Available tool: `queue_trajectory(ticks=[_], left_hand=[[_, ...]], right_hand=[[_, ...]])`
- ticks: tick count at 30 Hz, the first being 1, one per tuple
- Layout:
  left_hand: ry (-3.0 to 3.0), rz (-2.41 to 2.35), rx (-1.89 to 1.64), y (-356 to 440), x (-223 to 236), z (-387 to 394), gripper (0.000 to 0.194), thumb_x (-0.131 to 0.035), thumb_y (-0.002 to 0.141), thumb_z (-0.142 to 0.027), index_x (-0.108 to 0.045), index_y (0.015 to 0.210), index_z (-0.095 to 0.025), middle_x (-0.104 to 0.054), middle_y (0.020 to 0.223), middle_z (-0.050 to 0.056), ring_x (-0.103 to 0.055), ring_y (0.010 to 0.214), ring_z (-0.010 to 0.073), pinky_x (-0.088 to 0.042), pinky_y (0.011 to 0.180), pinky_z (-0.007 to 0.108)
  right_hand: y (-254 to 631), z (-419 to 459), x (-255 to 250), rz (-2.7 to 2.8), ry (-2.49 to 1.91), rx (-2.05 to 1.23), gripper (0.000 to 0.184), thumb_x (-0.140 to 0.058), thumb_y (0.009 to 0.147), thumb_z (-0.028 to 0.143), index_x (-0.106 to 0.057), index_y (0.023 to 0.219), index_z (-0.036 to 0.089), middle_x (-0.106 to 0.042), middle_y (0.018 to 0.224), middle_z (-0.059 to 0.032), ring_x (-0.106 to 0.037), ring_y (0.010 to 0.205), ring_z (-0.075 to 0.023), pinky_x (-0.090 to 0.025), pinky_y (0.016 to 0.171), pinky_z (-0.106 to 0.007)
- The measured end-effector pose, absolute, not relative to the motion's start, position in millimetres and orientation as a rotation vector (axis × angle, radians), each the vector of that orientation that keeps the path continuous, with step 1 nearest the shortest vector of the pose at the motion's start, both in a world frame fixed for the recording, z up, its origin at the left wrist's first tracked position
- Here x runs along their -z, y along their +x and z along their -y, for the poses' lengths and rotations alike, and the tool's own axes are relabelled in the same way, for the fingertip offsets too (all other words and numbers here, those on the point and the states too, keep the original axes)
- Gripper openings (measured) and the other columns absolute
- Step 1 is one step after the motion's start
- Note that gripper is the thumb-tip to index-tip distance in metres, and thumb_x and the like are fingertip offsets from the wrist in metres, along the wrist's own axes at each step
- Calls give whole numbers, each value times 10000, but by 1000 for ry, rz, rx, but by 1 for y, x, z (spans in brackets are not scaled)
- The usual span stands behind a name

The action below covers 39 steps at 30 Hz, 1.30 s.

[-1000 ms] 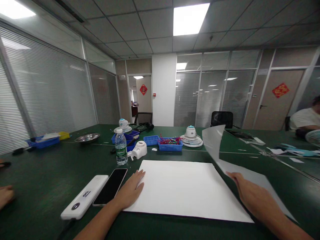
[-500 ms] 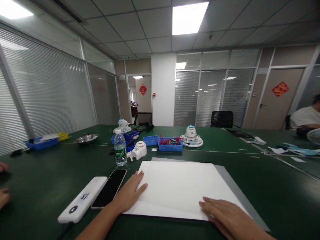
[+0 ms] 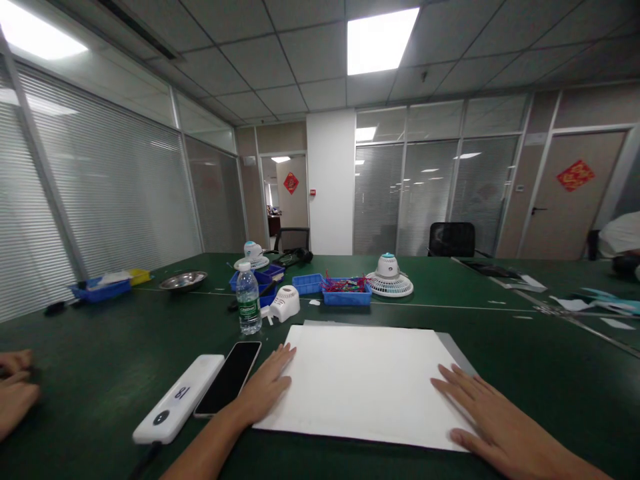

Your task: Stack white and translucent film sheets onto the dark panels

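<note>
A large white sheet of paper (image 3: 363, 387) lies flat on the green table (image 3: 400, 463) in front of me. Behind its far and right edges a strip of grey sheet (image 3: 456, 352) shows. My left hand (image 3: 267, 383) rests on the paper's left edge, fingers stretched out. On the right edge lies my right hand (image 3: 473, 413), its fingers spread and thumb apart. Left of my left hand are a smartphone (image 3: 229, 379) with a dark screen and a white power bank (image 3: 179, 400) with a cable at its near end.
Beyond the paper stand a water bottle (image 3: 249, 300), a white fan part (image 3: 286, 303), a blue tray (image 3: 347, 299) of red wires and a white fan head (image 3: 389, 277). A metal bowl (image 3: 183, 281) sits further left. Another person's hands (image 3: 17, 390) are at the left edge.
My right hand has moved right across the paper to its right edge, and its fingers have spread. Less of the grey sheet shows on the right. The view has shifted slightly left.
</note>
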<state>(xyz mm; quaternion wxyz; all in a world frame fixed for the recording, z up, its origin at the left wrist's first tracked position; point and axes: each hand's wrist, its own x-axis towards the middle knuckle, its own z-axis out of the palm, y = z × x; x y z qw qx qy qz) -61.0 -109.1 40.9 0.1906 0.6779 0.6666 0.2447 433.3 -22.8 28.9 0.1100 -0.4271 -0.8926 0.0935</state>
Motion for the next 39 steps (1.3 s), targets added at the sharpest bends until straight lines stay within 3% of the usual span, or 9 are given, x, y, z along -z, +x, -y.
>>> queue_trajectory(ticks=[12,19,31,39], left_hand=[[1890,-1872,-711,-61,-45,113,703,-563,855,-338,-406,1522,-180,-260,1640,88,-190,1529,276,-163,1239,483],[1877,-1858,-753,-60,-39,109,716,-584,819,-308,-426,1507,-188,-292,1635,78,-193,1528,261,-158,1246,466],[1882,-1896,-753,-55,-42,105,731,-615,736,-243,-502,1454,-171,-373,1598,100,-229,1516,274,-184,1242,473],[1920,-1924,-709,-51,-41,101,688,-585,797,-290,-491,1462,-144,-356,1606,113,-249,1512,271,-179,1243,461]], right_hand=[[428,35,-38,2777,-1052,-333,822,-611,834,640,-258,1535,394,-166,1608,8,-159,1473,-376,-148,1175,-641],[418,41,-48,2743,-1076,-322,633,-554,894,601,-400,1480,419,-340,1563,9,-334,1435,-336,-275,1172,-585],[414,40,-48,2757,-1108,-297,606,-523,904,636,-456,1459,403,-385,1550,-7,-364,1427,-335,-281,1172,-592],[420,32,-43,2693,-1074,-189,601,-527,901,626,-477,1453,396,-439,1523,2,-414,1403,-312,-317,1168,-555]])
